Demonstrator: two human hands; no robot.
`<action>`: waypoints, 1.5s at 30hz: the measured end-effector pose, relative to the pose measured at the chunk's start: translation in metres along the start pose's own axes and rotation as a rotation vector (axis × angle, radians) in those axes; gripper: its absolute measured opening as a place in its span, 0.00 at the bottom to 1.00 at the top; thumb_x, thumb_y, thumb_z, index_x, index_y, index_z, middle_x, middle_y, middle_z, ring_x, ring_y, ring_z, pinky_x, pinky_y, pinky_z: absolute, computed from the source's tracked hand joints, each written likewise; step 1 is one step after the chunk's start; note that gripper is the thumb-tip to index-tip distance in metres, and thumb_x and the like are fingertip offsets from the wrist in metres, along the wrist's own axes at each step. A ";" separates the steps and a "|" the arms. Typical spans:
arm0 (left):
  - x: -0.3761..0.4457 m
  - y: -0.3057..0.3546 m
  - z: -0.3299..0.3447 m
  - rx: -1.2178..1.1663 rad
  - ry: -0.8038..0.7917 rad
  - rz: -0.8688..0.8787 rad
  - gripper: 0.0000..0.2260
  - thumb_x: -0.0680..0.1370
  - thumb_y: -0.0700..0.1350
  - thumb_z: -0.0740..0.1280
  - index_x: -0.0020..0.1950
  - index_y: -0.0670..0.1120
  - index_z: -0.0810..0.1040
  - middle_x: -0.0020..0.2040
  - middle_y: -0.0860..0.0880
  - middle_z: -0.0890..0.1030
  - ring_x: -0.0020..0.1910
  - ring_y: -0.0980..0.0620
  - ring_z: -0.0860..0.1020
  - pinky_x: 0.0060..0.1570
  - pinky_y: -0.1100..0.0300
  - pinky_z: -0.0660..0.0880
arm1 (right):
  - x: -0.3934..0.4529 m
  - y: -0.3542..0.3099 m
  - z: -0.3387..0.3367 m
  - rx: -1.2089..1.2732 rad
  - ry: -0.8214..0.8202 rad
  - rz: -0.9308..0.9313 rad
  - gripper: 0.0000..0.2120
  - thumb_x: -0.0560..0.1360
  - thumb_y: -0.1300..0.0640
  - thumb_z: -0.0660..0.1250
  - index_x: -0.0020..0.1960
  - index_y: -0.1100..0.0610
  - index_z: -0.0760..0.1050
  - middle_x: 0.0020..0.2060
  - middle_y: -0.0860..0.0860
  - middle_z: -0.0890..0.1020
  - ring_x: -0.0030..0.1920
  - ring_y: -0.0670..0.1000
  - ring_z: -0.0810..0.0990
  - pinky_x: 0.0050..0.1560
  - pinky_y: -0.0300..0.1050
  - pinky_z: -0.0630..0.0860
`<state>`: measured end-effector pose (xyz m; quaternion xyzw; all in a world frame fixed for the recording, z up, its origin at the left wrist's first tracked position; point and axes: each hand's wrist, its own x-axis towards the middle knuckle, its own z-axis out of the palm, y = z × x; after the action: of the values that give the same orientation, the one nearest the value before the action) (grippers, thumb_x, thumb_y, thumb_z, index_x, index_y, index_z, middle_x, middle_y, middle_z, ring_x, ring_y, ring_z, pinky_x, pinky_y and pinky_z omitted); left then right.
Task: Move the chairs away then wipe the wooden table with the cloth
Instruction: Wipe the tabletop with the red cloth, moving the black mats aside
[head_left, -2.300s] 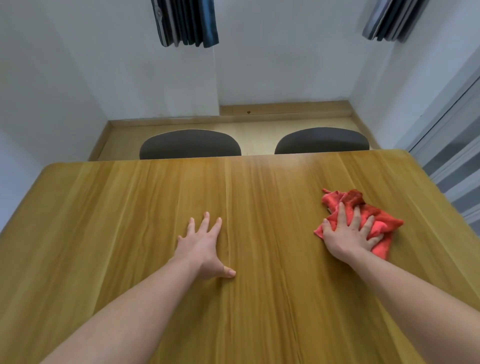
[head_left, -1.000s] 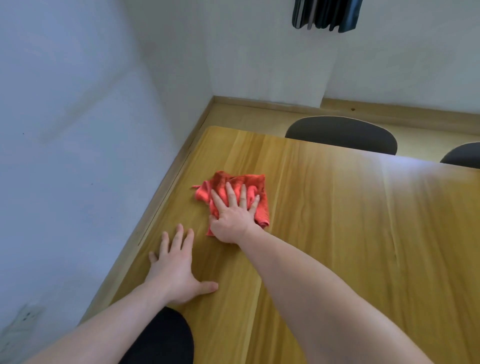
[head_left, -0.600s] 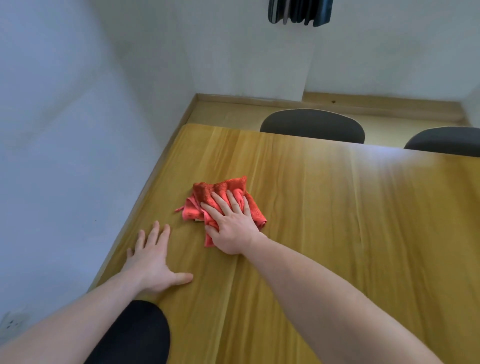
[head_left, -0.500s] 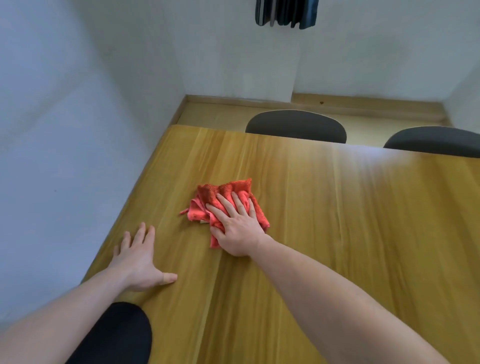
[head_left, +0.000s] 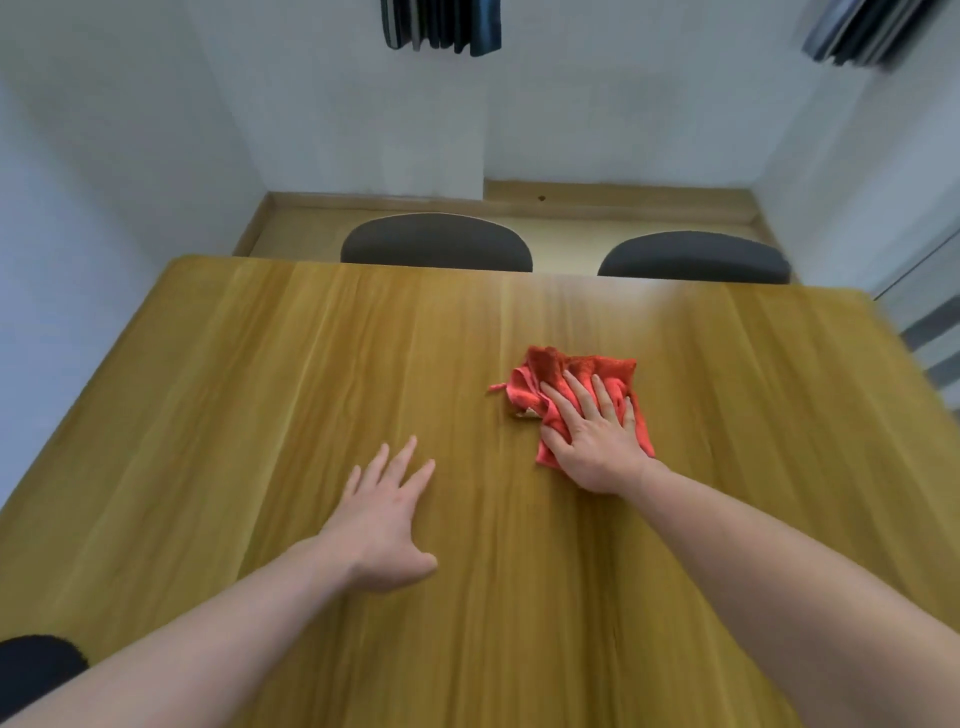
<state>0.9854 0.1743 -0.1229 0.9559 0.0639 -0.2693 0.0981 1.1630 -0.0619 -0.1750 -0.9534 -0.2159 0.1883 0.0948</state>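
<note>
Head view: a person leans over the wooden table with both forearms stretched out across it
Right hand: lies palm down on the red cloth, fingers straight and slightly spread, pressing the cloth flat against the wood; nothing is curled round or pinched
Why held so: a flat palm likely spreads the pressure over the whole wad, so more of the cloth meets the surface as it slides
Left hand: flat on bare wood, fingers straight and fanned apart, thumb stuck out toward the right hand; it holds nothing and seems to serve as a prop for the person's lean
Cloth position: under the right palm and fingers, with a crumpled margin showing beyond the fingertips and off the thumb side; well apart from the left hand's fingertips, out past its thumb side
Cloth shape: bunched and folded, not laid open, so its axis is loose; the longer run seems to lie roughly along the fingers, from wrist toward the far edge, with one thin corner trailing off the thumb side
Table grain: runs the same way the fingers of both hands point, toward the far edge
Chairs: two dark chair backs stand just behind the far edge, well beyond all fingertips; a dark rounded shape shows beside the left forearm, possibly another chair
Stage: wiping appears under way, with much of the top yet to cover
</note>
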 end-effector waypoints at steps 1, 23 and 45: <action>0.005 0.017 0.001 0.021 0.000 0.019 0.50 0.69 0.63 0.68 0.83 0.55 0.42 0.81 0.52 0.31 0.81 0.47 0.35 0.80 0.45 0.42 | -0.007 0.024 -0.005 -0.001 0.000 0.038 0.30 0.81 0.34 0.46 0.80 0.32 0.40 0.82 0.40 0.37 0.81 0.51 0.32 0.77 0.66 0.32; 0.028 0.125 0.013 0.051 -0.061 -0.027 0.62 0.66 0.68 0.75 0.81 0.51 0.32 0.80 0.49 0.29 0.80 0.41 0.35 0.79 0.42 0.50 | -0.173 0.293 -0.034 0.146 0.065 0.762 0.31 0.82 0.34 0.47 0.82 0.36 0.42 0.82 0.43 0.39 0.82 0.53 0.36 0.77 0.71 0.40; -0.032 0.040 0.054 -0.168 0.256 0.023 0.42 0.78 0.69 0.59 0.83 0.53 0.44 0.83 0.54 0.41 0.82 0.51 0.40 0.80 0.51 0.44 | -0.143 0.037 0.045 0.058 0.038 0.573 0.35 0.81 0.33 0.46 0.81 0.41 0.33 0.81 0.49 0.34 0.80 0.62 0.32 0.76 0.72 0.38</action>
<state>0.9379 0.1209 -0.1452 0.9715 0.0872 -0.1378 0.1721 1.0389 -0.1543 -0.1804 -0.9757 0.0697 0.1958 0.0688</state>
